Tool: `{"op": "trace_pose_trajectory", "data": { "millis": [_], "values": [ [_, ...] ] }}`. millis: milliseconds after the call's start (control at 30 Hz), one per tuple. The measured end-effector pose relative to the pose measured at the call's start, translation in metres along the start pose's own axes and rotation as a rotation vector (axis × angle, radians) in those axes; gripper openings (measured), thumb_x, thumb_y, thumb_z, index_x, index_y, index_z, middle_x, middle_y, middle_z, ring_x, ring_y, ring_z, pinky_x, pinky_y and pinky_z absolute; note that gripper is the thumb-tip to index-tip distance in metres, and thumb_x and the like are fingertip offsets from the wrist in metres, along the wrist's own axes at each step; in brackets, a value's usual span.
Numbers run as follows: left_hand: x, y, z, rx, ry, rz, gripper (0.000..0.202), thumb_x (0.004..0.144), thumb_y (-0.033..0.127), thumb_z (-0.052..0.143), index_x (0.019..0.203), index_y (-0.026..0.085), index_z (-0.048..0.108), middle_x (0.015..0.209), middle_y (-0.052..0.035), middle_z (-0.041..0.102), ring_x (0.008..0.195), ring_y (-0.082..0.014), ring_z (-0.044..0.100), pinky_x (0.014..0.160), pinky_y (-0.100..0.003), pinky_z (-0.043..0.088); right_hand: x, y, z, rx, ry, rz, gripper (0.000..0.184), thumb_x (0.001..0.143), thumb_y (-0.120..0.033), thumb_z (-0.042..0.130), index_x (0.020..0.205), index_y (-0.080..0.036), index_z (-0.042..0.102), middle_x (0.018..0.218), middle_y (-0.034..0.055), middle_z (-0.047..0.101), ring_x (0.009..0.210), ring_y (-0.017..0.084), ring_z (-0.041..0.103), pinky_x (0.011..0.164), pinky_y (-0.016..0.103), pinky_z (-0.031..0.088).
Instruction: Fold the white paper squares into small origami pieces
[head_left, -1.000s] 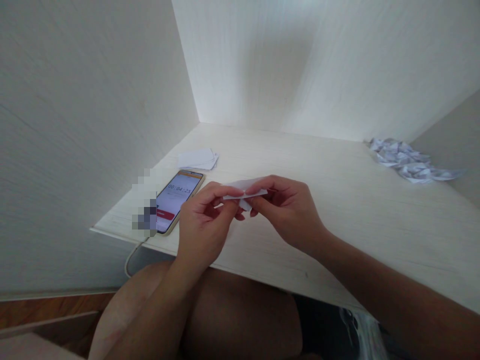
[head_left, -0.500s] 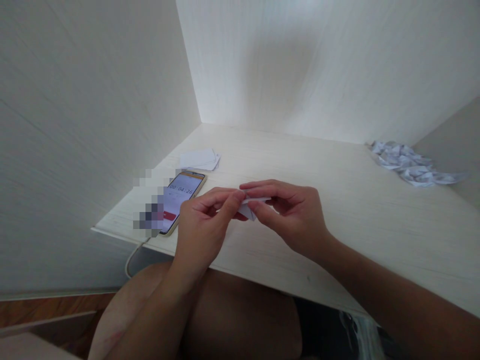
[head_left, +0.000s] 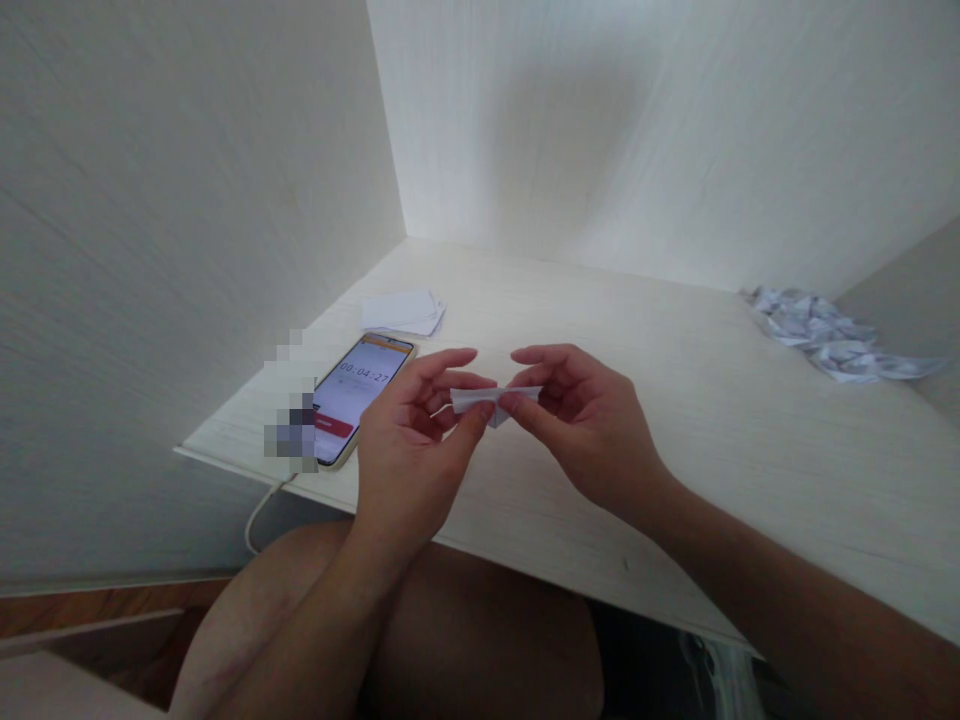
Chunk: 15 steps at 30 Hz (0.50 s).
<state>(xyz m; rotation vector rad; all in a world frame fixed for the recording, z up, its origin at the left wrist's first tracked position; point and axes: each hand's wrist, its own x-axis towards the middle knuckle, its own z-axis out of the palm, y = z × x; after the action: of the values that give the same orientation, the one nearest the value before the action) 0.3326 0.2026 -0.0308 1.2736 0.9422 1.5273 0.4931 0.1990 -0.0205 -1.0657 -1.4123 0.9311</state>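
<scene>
A small folded piece of white paper (head_left: 491,400) is held just above the pale wooden desk (head_left: 675,420). My left hand (head_left: 412,440) pinches its left end between thumb and fingers, with the upper fingers stretched out. My right hand (head_left: 581,420) pinches the right end from the other side. Part of the paper is hidden behind my fingertips.
A phone (head_left: 352,398) showing a timer lies at the desk's left, its cable hanging over the front edge. A small stack of white paper squares (head_left: 403,312) lies behind it. A heap of folded paper pieces (head_left: 829,335) lies at the far right. Walls enclose the desk.
My hands have drawn slightly apart, so more of the folded paper shows between them as a narrow strip. My left hand's upper fingers have straightened. The phone timer has counted up.
</scene>
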Motion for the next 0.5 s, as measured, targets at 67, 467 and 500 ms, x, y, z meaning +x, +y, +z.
{"op": "trace_pose_trajectory", "data": {
  "millis": [67,467,500],
  "values": [
    [0.0005,-0.0012,-0.0016,-0.016,-0.005,-0.012,0.044,0.073,0.013,0.085,0.114,0.020,0.071,0.097,-0.0023,0.078,0.085,-0.0141,0.075,0.075,-0.023,0.063,0.0006,0.0002,-0.0009,-0.046,-0.013,0.014,0.025,0.082,-0.025,0.084,0.102,-0.018,0.070,0.085,0.0029,0.076,0.075,0.015,0.072,0.070,0.029,0.059],
    [0.0059,-0.0033,-0.0074,-0.005,-0.075,-0.243,0.044,0.072,0.026,0.087,0.112,0.016,0.071,0.062,0.0079,0.060,0.059,-0.0112,0.065,0.060,-0.025,0.062,0.0032,-0.0018,-0.0045,-0.199,-0.113,0.050,0.024,0.081,-0.025,0.081,0.102,-0.015,0.073,0.085,0.0041,0.076,0.066,0.013,0.064,0.060,0.027,0.051],
    [0.0059,-0.0037,-0.0082,0.010,-0.078,-0.238,0.044,0.073,0.025,0.086,0.113,0.016,0.071,0.062,0.0080,0.060,0.060,-0.0116,0.066,0.062,-0.025,0.061,0.0033,-0.0015,-0.0044,-0.216,-0.144,0.067,0.021,0.082,-0.025,0.079,0.100,-0.015,0.073,0.081,0.0034,0.075,0.063,0.012,0.062,0.058,0.027,0.049]
  ]
}}
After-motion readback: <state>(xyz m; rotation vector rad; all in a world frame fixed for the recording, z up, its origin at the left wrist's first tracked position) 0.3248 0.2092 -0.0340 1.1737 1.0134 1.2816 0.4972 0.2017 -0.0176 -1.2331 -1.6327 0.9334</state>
